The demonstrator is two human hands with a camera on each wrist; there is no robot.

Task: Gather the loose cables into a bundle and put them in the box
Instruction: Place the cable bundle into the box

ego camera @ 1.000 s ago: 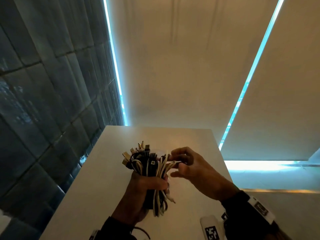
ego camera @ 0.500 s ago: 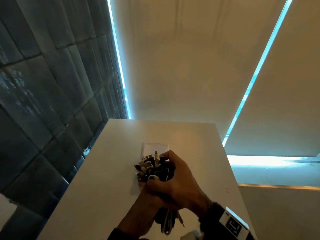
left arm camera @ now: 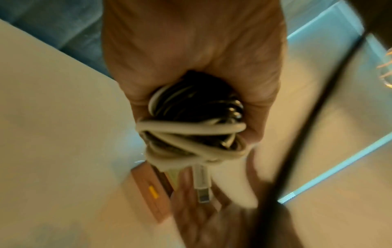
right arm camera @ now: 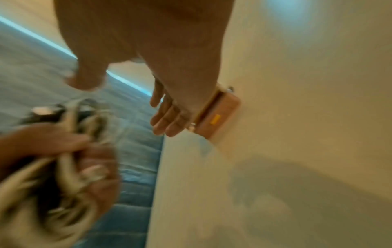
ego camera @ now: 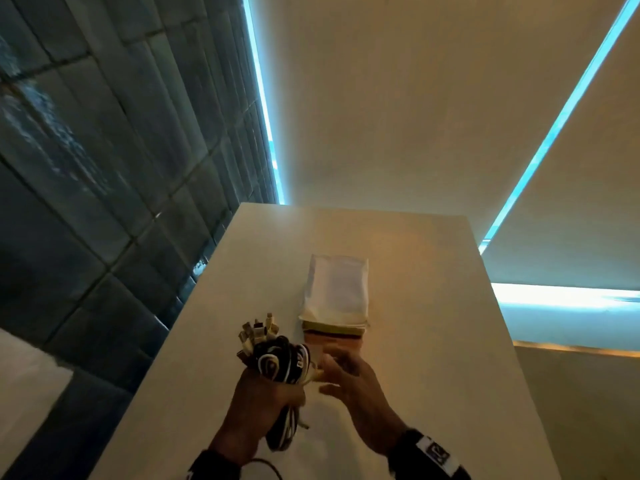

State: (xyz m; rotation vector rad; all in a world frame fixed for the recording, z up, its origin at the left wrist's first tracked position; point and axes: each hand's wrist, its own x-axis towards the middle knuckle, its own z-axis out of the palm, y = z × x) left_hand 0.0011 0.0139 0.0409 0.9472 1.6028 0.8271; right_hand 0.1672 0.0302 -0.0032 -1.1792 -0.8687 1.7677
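My left hand (ego camera: 260, 400) grips a bundle of black and white cables (ego camera: 281, 362) in its fist, plugs sticking up out of the top. In the left wrist view the wound cables (left arm camera: 191, 132) fill the fist and a white plug hangs below. A small box (ego camera: 334, 296) with a white lid and a pinkish near end lies on the white table (ego camera: 422, 317), just beyond the bundle. My right hand (ego camera: 337, 370) is beside the bundle with straight fingers (right arm camera: 167, 120) at the box's (right arm camera: 219, 115) near end. Blur hides whether they touch it.
The table is narrow, with its left edge (ego camera: 194, 306) running close by the bundle above a dark tiled floor (ego camera: 86, 202). Pale floor with lit blue strips lies beyond the far and right edges.
My right hand has let go of the bundle and moved right toward the box's near end. The left hand has carried the bundle left, uncovering the box.
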